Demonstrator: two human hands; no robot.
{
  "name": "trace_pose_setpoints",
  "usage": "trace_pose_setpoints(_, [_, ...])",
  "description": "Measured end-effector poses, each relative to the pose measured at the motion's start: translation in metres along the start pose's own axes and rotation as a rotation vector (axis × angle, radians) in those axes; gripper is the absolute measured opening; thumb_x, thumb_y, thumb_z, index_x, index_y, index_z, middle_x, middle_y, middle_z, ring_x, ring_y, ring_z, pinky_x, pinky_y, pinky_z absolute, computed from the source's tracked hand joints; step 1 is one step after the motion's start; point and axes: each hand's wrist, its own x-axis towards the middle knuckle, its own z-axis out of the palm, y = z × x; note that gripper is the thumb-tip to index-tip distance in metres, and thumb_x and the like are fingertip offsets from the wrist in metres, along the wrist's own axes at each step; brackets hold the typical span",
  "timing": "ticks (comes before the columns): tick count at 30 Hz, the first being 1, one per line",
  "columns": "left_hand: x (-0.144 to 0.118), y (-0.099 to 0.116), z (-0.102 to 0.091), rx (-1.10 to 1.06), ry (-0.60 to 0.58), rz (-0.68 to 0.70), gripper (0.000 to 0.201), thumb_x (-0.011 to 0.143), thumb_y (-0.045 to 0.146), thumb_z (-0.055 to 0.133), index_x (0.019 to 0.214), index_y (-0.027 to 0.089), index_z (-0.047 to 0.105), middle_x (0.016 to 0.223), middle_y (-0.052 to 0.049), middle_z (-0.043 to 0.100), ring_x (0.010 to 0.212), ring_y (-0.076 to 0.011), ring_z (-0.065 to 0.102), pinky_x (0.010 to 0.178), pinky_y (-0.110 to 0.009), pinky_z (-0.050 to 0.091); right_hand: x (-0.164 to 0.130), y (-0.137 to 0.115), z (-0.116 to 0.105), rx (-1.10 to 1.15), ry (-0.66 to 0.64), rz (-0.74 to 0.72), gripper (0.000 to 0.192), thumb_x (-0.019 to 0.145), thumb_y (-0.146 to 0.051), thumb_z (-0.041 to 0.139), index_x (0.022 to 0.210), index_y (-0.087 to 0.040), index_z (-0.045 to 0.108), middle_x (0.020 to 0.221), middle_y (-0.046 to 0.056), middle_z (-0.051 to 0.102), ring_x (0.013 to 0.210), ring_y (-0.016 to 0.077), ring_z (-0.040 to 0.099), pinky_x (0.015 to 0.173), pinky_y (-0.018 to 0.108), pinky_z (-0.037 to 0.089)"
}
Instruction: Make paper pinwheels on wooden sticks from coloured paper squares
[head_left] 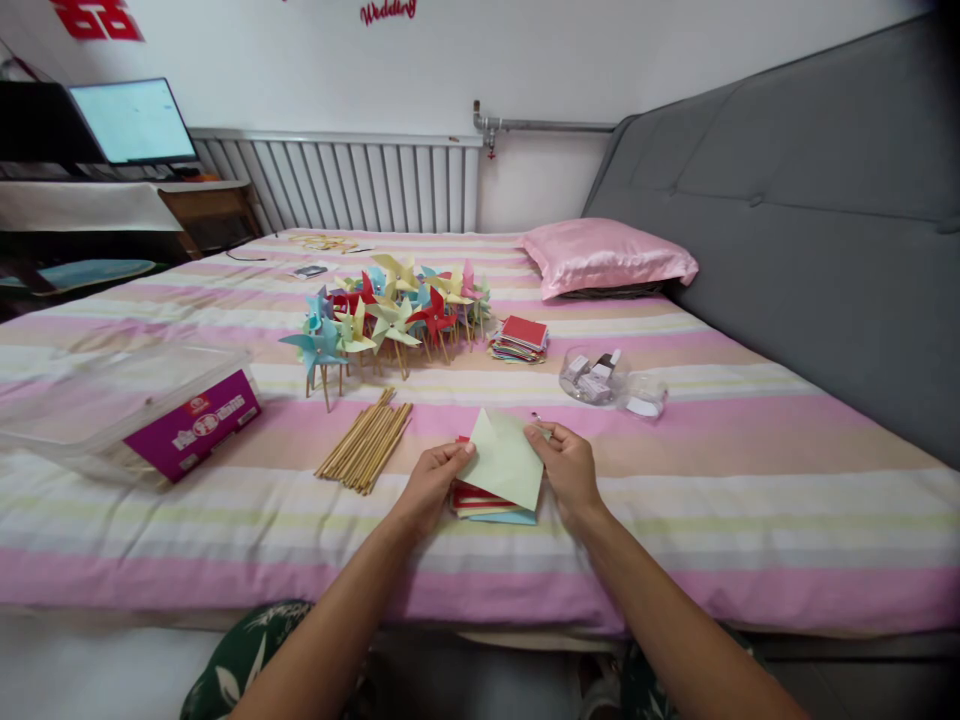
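My left hand (433, 483) and my right hand (568, 468) both grip a pale green square of paper (506, 458), one at each side edge, holding it tilted just above a small stack of coloured paper squares (480, 503) on the striped bed sheet (712, 500). A thin pin-like piece sticks out by my right hand's fingertips; I cannot tell what it is. A bundle of wooden sticks (366, 441) lies to the left of my left hand. Farther back stands a cluster of finished paper pinwheels (390, 315) on sticks.
A second stack of coloured paper (520, 338) lies behind, beside a clear plastic container (596, 376) with its lid (643, 396). A clear box with a purple label (135, 410) sits at left. A pink pillow (606, 256) rests by the grey headboard (810, 220).
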Motion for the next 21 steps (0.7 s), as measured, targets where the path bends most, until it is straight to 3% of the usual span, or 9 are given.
trace_pose_setpoints(12, [0.002, -0.005, -0.007, 0.084, -0.003, -0.063, 0.038, 0.061, 0.033, 0.077, 0.089, 0.008, 0.069, 0.085, -0.013, 0.071, 0.074, -0.0226, 0.064, 0.069, -0.033, 0.049, -0.004, -0.003, 0.006, 0.034, -0.06, 0.015, 0.037, 0.067, -0.047, 0.068, 0.088, -0.017, 0.062, 0.061, 0.001, 0.068, 0.051, 0.0163, 0.06, 0.049, 0.025, 0.047])
trace_pose_setpoints(18, [0.002, -0.004, -0.007, 0.047, 0.034, -0.013, 0.033, 0.063, 0.031, 0.075, 0.088, 0.01, 0.07, 0.087, -0.012, 0.071, 0.073, -0.0204, 0.064, 0.069, -0.03, 0.049, -0.007, -0.012, 0.007, 0.092, -0.128, 0.016, 0.038, 0.075, -0.05, 0.059, 0.098, -0.02, 0.061, 0.082, 0.004, 0.07, 0.065, 0.0182, 0.065, 0.054, 0.026, 0.048])
trace_pose_setpoints(21, [0.001, -0.002, -0.005, 0.031, 0.055, 0.008, 0.031, 0.062, 0.031, 0.075, 0.084, 0.009, 0.07, 0.081, -0.011, 0.071, 0.068, -0.0182, 0.063, 0.064, -0.028, 0.048, -0.009, -0.017, 0.007, 0.13, -0.204, 0.047, 0.038, 0.075, -0.048, 0.059, 0.1, -0.02, 0.058, 0.082, 0.004, 0.07, 0.065, 0.0189, 0.065, 0.054, 0.026, 0.049])
